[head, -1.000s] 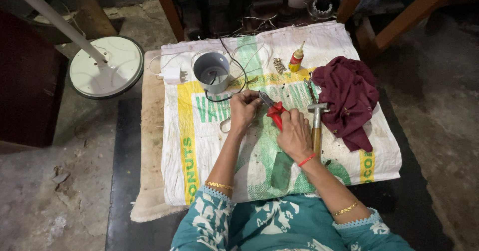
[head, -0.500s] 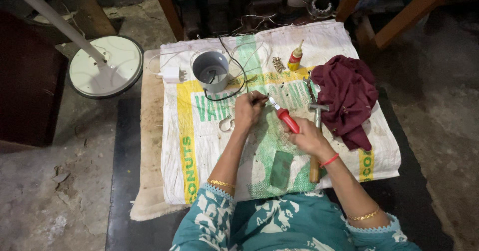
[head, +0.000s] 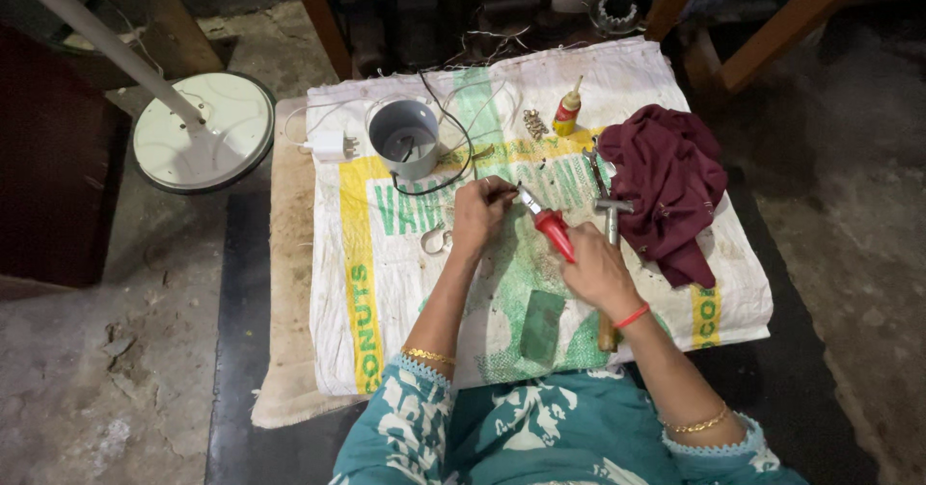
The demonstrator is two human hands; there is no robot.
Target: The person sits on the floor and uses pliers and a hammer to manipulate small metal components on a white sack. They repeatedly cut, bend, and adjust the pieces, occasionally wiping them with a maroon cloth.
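Observation:
My right hand (head: 596, 271) grips red-handled pliers (head: 552, 229), whose metal jaws point up-left toward my left hand (head: 479, 213). My left hand pinches a small piece, too small to make out, right at the plier tips. Both hands hover over a white woven sack (head: 386, 282) with green and yellow print, spread as a work mat. A hammer (head: 610, 244) with a wooden handle lies just right of my right hand, partly under my wrist. A small metal ring (head: 436, 241) lies left of my left hand.
A grey cup (head: 405, 138) with a black wire looped around it stands at the back. Beside it are a white plug adapter (head: 331, 145), a small yellow-and-red bottle (head: 567, 112), a maroon cloth (head: 666, 186), a dark green block (head: 542, 325). A round white lamp base (head: 204, 133) sits left.
My right hand has drawn back down and to the right with the pliers, so the red handles now show. My left hand stays in place pinching the small piece.

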